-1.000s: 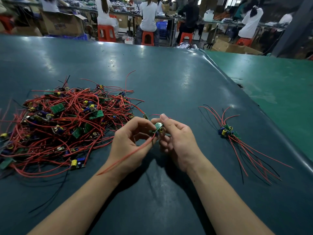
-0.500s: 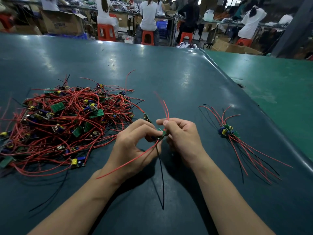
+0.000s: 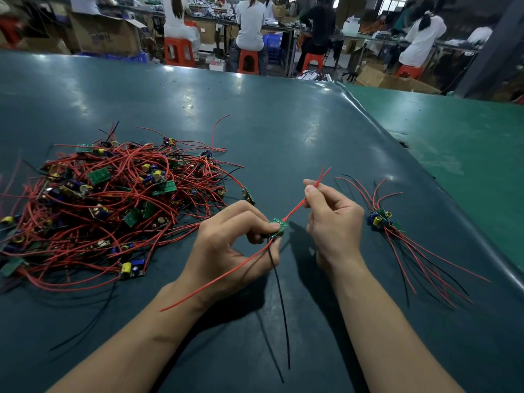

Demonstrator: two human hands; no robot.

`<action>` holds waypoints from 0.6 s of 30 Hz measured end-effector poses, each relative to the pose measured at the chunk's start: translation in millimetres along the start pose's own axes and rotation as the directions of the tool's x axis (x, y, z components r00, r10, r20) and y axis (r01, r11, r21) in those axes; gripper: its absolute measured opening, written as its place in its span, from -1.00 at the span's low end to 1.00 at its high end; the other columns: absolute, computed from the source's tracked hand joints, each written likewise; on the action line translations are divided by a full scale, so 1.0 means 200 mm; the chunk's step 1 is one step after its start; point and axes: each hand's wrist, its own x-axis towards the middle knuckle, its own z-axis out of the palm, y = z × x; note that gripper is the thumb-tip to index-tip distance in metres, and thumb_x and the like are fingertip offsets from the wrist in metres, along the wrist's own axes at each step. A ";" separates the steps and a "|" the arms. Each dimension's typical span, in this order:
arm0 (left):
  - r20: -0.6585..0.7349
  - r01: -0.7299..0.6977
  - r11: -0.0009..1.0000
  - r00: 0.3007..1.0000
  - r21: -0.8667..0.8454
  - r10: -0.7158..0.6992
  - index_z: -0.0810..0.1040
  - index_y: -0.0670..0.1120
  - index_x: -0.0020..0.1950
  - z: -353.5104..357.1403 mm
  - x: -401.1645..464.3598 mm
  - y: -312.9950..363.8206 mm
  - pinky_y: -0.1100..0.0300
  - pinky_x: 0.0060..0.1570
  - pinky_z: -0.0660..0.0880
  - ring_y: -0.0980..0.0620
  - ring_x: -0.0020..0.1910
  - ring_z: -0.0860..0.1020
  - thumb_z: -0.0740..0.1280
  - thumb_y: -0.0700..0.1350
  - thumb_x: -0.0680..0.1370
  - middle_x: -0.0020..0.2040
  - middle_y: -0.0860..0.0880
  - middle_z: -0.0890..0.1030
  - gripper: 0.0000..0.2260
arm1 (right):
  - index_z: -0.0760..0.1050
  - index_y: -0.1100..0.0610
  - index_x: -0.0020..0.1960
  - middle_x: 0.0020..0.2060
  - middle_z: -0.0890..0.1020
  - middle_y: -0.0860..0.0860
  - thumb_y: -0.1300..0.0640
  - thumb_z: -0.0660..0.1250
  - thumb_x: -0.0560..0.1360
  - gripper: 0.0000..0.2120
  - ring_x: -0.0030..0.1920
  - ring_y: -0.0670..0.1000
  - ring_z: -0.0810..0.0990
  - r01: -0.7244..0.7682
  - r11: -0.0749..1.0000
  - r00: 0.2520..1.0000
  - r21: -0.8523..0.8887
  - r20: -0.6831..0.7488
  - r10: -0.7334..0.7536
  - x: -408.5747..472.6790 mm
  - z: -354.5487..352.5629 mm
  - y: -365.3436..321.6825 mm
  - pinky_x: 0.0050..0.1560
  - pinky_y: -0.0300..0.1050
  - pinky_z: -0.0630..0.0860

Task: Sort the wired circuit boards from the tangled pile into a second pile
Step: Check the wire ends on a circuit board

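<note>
A big tangled pile (image 3: 113, 205) of small green circuit boards with red and black wires lies on the left of the dark green table (image 3: 283, 129). A much smaller second pile (image 3: 382, 221) lies on the right, its wires fanned toward me. Between them my left hand (image 3: 226, 245) pinches one small green board (image 3: 278, 226); a red and a black wire trail down from it. My right hand (image 3: 331, 219) pinches that board's upper red wires (image 3: 312, 188) between thumb and forefinger, stretching them up and to the right.
The table's raised right edge (image 3: 442, 199) borders a lighter green surface (image 3: 467, 143). Beyond the far edge, several people sit on red stools (image 3: 248, 62) at workbenches, with cardboard boxes (image 3: 105, 35) at the back left.
My right hand has left the board and slid up along its red wires, pulling them straight. The left hand keeps hold of the board, now turned so its green face shows.
</note>
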 end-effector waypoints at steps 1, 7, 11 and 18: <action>-0.003 -0.003 1.000 1.000 -0.003 0.003 0.63 -0.27 -0.21 0.00 0.00 0.00 0.18 -0.32 0.48 -0.03 -0.35 0.53 0.51 -0.35 0.36 -0.24 -0.11 0.59 -0.91 | 0.67 0.04 -0.12 -0.32 0.61 -0.12 0.23 0.38 0.53 -0.86 -0.44 -0.18 0.41 0.013 1.000 1.000 -0.012 -0.016 -0.013 0.00 0.00 0.00 -0.35 -0.28 0.34; -0.009 -0.019 1.000 1.000 -0.021 0.019 0.61 -0.28 -0.23 0.00 -0.01 0.01 0.21 -0.33 0.48 0.00 -0.36 0.53 0.52 -0.36 0.34 -0.24 -0.10 0.59 -0.89 | 0.57 0.01 0.12 -0.31 0.64 -0.06 0.23 0.30 0.58 -0.81 -0.61 -0.06 0.43 0.080 0.994 0.996 -0.069 -0.040 -0.083 0.01 -0.02 0.00 -0.52 -0.26 0.36; -0.016 -0.029 0.999 0.999 -0.022 0.028 0.61 -0.28 -0.24 0.00 -0.01 0.01 0.23 -0.32 0.46 0.01 -0.37 0.52 0.51 -0.35 0.34 -0.25 -0.10 0.59 -0.90 | 0.52 0.01 0.05 -0.38 0.64 -0.01 0.23 0.22 0.62 -0.84 -0.62 -0.03 0.44 0.122 0.988 0.990 -0.097 -0.064 -0.128 0.02 -0.03 0.00 -0.53 -0.25 0.33; -0.027 -0.052 0.999 0.998 -0.012 0.052 0.61 -0.29 -0.26 0.01 -0.01 0.02 0.21 -0.34 0.47 0.00 -0.38 0.52 0.52 -0.35 0.34 -0.25 -0.10 0.60 -0.89 | 0.46 0.03 -0.08 -0.42 0.64 0.02 0.19 0.20 0.63 -0.85 -0.64 -0.01 0.45 0.107 0.985 0.983 -0.136 -0.137 -0.126 0.04 -0.04 0.03 -0.54 -0.24 0.30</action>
